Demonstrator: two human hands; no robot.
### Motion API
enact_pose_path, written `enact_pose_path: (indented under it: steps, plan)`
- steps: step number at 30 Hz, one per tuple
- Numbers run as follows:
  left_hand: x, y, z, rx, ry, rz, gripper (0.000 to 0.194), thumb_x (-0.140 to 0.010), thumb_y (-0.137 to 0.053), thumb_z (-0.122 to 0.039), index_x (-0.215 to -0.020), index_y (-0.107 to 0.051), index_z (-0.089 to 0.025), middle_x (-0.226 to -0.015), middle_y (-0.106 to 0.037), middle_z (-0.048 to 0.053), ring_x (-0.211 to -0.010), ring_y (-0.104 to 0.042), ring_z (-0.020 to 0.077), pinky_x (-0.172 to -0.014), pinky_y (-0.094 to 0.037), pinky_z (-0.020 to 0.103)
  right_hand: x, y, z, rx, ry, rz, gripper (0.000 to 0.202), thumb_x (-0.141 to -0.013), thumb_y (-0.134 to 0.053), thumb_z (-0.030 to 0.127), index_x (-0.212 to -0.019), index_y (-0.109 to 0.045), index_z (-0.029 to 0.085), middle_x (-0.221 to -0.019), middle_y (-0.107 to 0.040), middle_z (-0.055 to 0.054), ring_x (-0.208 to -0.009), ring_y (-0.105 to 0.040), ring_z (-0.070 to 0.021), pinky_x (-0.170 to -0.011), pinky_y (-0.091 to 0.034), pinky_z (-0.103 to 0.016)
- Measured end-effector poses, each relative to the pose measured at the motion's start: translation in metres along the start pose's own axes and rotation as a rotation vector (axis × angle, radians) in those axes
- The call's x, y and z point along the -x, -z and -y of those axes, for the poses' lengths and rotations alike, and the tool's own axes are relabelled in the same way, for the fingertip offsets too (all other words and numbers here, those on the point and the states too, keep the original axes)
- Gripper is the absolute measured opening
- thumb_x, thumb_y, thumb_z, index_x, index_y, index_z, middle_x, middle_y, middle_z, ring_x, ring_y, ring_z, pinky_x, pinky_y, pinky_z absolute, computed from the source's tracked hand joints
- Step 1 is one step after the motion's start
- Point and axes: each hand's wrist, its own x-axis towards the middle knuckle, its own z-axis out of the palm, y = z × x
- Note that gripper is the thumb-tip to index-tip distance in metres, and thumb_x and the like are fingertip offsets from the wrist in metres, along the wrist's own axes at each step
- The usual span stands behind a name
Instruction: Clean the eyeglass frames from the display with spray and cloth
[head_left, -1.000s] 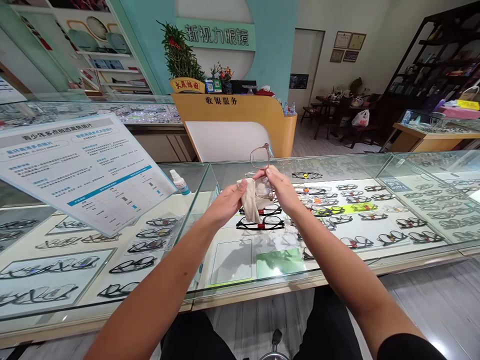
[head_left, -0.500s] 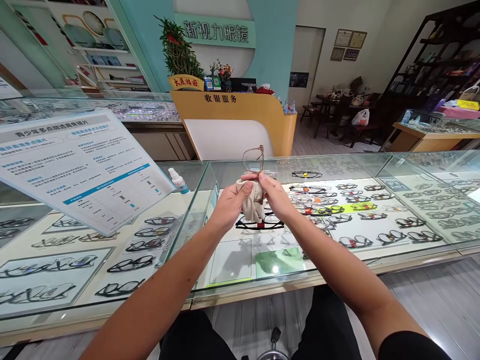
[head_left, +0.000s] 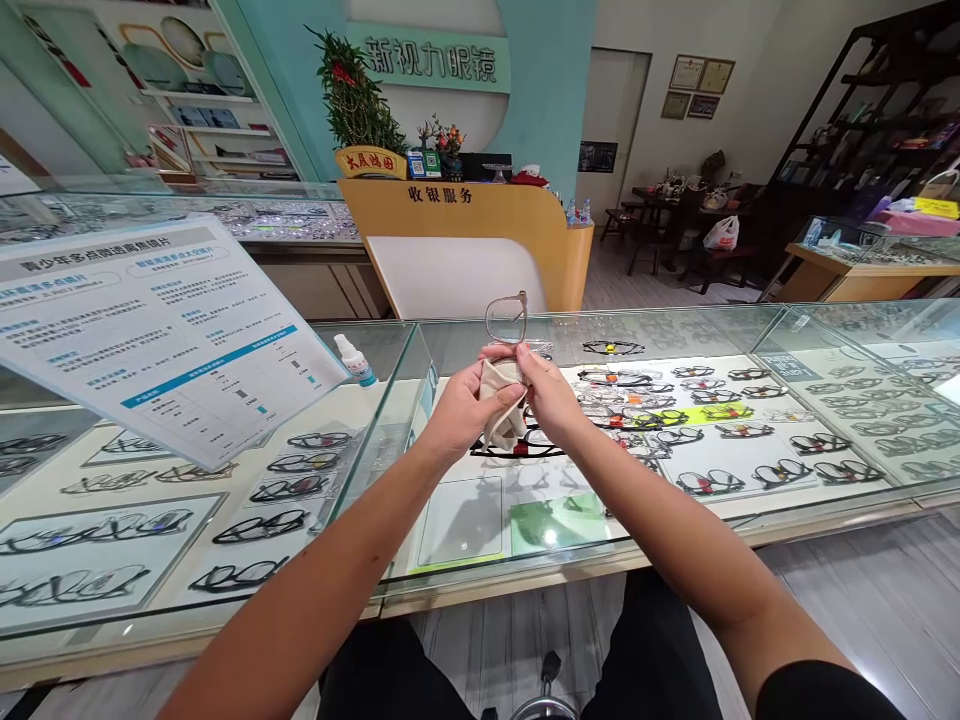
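Note:
Above the glass counter I hold a pair of eyeglasses [head_left: 507,319] with a thin, pinkish-brown frame. One lens stands up clear above my fingers; the other is covered by a beige cleaning cloth [head_left: 501,400]. My left hand [head_left: 466,405] is closed on the cloth, its thumb pressing the cloth against the covered lens. With thumb and fingers, my right hand [head_left: 549,393] grips the eyeglasses by the middle of the frame and its near side. The lower part of the cloth hangs loosely between both hands.
The glass display counter [head_left: 675,545] holds rows of eyeglass frames [head_left: 712,482]. A white spray bottle [head_left: 354,362] stands on the glass at left, near a large printed sheet [head_left: 172,340]. Beyond is a yellow cashier desk [head_left: 465,215]. A stool base [head_left: 546,700] shows between my legs.
My left thumb has moved down and right across the cloth, and the cloth's folds have shifted. The eyeglasses and my right hand stay nearly where they were.

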Motion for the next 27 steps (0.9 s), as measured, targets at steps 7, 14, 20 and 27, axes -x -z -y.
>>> enact_pose_path:
  steps: [7,14,20,27]
  plan:
    - [0.000,-0.008,0.004,0.004,-0.114,-0.045,0.069,-0.072,-0.105,-0.055,-0.119,-0.070,-0.021,-0.090,-0.081,0.001,-0.077,-0.078,0.0190,-0.072,-0.062,0.029,0.003,-0.005,-0.002,0.027,-0.010,0.032,0.074,-0.093,-0.067,0.090,-0.122,-0.085,0.024,-0.107,-0.078,-0.006,-0.078,-0.054,-0.0177,-0.063,-0.042,-0.029]
    - [0.000,-0.008,0.011,-0.025,-0.186,-0.128,0.068,-0.084,-0.088,-0.079,-0.111,-0.072,-0.018,-0.082,-0.078,0.002,-0.073,-0.074,0.0191,-0.067,-0.059,0.029,0.008,-0.010,0.006,0.038,-0.004,0.042,0.072,-0.090,-0.071,0.089,-0.114,-0.088,0.024,-0.098,-0.076,-0.005,-0.070,-0.039,-0.0154,-0.058,-0.034,-0.029]
    - [-0.003,0.004,0.005,-0.030,-0.079,0.082,0.068,-0.083,-0.089,-0.080,-0.105,-0.073,-0.017,-0.077,-0.072,0.001,-0.067,-0.068,0.0171,-0.064,-0.057,0.029,0.005,-0.005,0.011,-0.052,0.050,-0.031,0.061,-0.090,-0.075,0.086,-0.099,-0.086,0.026,-0.104,-0.083,-0.007,-0.095,-0.070,-0.0243,-0.078,-0.057,-0.034]
    - [0.000,-0.004,-0.002,-0.041,-0.097,0.005,0.071,-0.065,-0.108,-0.056,-0.116,-0.075,-0.017,-0.086,-0.075,0.000,-0.075,-0.068,0.0154,-0.069,-0.056,0.025,0.004,-0.010,0.007,-0.119,0.066,-0.057,0.061,-0.085,-0.081,0.086,-0.095,-0.083,0.026,-0.127,-0.085,-0.009,-0.127,-0.073,-0.0309,-0.105,-0.061,-0.040]
